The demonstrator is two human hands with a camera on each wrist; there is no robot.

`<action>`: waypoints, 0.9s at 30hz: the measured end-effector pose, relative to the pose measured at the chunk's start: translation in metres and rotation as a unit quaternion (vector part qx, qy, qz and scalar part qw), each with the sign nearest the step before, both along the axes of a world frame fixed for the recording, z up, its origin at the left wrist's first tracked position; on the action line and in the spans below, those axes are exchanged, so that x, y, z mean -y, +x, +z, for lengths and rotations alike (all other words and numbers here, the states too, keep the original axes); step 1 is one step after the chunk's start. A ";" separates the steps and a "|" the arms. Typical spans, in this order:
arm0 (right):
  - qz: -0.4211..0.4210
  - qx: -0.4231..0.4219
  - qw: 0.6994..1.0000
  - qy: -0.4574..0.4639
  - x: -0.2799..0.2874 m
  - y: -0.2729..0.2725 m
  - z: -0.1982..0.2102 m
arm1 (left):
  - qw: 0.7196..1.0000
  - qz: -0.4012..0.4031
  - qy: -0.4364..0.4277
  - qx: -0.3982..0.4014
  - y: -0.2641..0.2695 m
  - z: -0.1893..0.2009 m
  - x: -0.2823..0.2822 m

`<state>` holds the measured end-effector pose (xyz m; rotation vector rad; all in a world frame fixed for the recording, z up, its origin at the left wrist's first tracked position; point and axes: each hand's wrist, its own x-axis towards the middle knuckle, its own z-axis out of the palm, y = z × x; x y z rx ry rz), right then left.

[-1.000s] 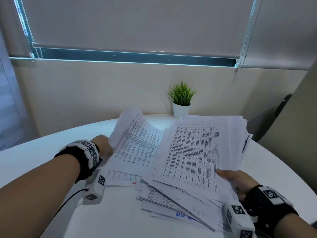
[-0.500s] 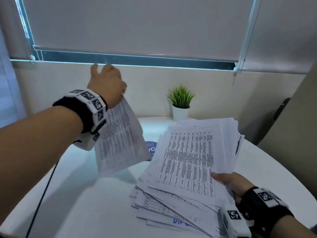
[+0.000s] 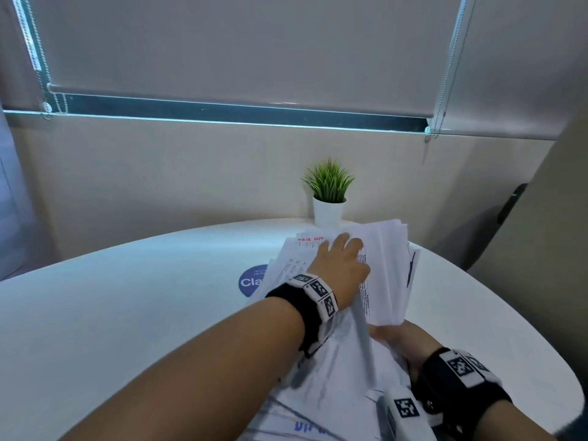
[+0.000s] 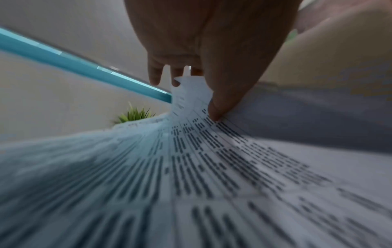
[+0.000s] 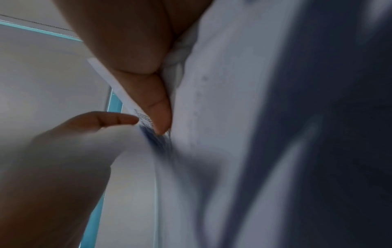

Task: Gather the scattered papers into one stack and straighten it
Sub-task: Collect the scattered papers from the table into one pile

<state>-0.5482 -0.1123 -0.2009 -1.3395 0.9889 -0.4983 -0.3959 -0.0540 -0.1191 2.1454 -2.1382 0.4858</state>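
Observation:
A thick stack of printed papers [image 3: 388, 275] stands tilted up off the white round table [image 3: 127, 313]. My right hand [image 3: 394, 337] grips its near edge, thumb [image 5: 159, 114] pinched against the sheets [image 5: 222, 100]. My left hand [image 3: 342, 265] lies over the stack's left face and holds a printed sheet [image 4: 191, 151] against it. The thumb [image 4: 214, 110] is on the print and the fingers are curled behind the sheet's far edge. More loose papers [image 3: 334, 393] lie fanned out flat beneath both wrists.
A small potted plant [image 3: 328, 192] stands at the table's far edge just behind the stack. A round blue sticker [image 3: 249, 281] shows on the tabletop left of the papers. A wall and a window blind rise behind the table.
My left hand lifted one sheet high to the left, then brought it down and right onto the stack. The right hand has tipped the stack up more steeply.

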 end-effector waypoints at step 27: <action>0.014 0.040 0.997 0.069 0.006 -0.011 0.002 | 0.612 0.151 0.141 -0.764 0.115 -0.035 -0.098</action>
